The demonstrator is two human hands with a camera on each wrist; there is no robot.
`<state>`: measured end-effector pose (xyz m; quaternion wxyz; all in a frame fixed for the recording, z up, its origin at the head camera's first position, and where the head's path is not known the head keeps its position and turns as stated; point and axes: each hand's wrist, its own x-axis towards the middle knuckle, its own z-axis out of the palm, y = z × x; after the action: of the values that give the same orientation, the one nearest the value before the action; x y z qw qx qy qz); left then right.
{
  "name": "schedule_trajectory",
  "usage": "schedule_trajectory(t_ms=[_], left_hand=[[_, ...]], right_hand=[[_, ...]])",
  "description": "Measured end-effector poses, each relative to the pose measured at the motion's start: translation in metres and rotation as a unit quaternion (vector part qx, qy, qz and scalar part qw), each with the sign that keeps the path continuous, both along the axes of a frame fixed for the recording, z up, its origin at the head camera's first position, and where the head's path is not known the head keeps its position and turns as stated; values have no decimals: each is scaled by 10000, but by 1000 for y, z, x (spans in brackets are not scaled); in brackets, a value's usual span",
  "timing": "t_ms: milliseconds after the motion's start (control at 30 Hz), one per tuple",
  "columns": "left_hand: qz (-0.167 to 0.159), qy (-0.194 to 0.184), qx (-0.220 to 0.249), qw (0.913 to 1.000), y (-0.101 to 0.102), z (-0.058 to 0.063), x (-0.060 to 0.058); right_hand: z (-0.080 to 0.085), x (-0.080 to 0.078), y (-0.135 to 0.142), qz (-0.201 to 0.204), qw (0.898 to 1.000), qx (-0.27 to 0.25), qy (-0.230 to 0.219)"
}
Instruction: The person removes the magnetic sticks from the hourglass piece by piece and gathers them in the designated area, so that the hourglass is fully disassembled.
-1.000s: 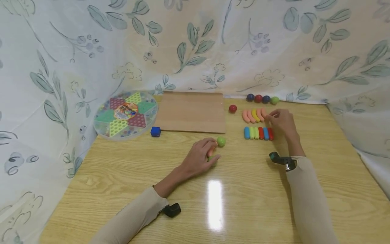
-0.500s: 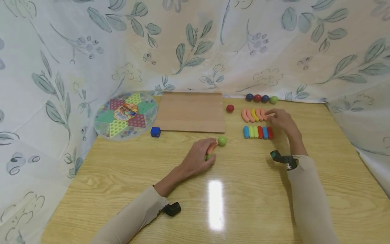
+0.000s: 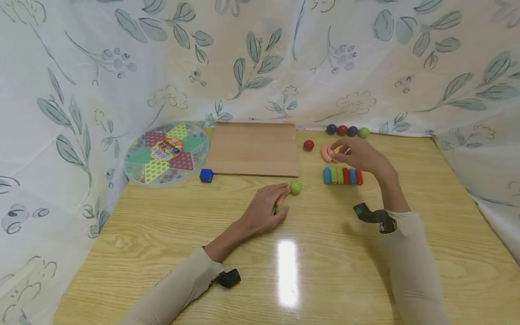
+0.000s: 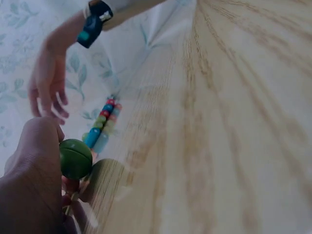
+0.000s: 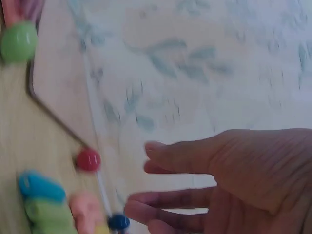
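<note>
My left hand (image 3: pixel 262 210) rests on the middle of the table, its fingers curled round an orange curved piece (image 3: pixel 283 197) and a green ball (image 3: pixel 279 209) by the thumb. Another green ball (image 3: pixel 295 187) lies at the fingertips. My right hand (image 3: pixel 359 155) hovers over a row of orange and yellow curved pieces (image 3: pixel 326 154), hiding most of it. In the right wrist view, nothing shows between its spread thumb and fingers. Just nearer lies a row of blue, green and red short cylinders (image 3: pixel 340 175). A red ball (image 3: pixel 308 145) sits left of the curved pieces.
Blue, red and green balls (image 3: pixel 342 130) line the table's back edge by the cloth. A brown board (image 3: pixel 256 149) lies at the back middle. Left of it are a round game board (image 3: pixel 167 153) with coloured star points and a blue cube (image 3: pixel 206 175).
My right hand has shifted left from the right end of the curved-piece row to above it, now covering several pieces. My left hand has stayed nearly in place, its thumb drawn slightly inward.
</note>
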<state>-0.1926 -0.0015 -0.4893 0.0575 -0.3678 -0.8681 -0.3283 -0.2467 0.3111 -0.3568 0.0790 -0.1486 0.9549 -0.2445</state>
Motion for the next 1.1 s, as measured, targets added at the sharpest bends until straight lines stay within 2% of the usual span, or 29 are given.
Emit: schedule_trajectory(t_ms=[100,233,367,533,700,933,1100], left_hand=[[6,-60,-48,10000,-1,1,1],[-11,-78,-173,9998,-1,1,1],[-47,-41,-235,9997,-1,1,1],[-36,-19,-296,9996,-1,-1,3],[-66,94,-293,9995,2,-2,3],[-56,121,-347,9993,2,-3,1],[-23,162,-446,9989,1,-3,1]], right_hand=[[-4,3,-28,654,9978,-75,115],[-23,4,-63,1519,9878,-185,303],[-38,4,-86,1988,9800,-51,76],[-49,7,-94,1957,9801,314,-108],[-53,9,-95,1853,9813,506,71],[-50,10,-97,1768,9778,1056,394],[-47,3,-87,1389,9866,711,481]])
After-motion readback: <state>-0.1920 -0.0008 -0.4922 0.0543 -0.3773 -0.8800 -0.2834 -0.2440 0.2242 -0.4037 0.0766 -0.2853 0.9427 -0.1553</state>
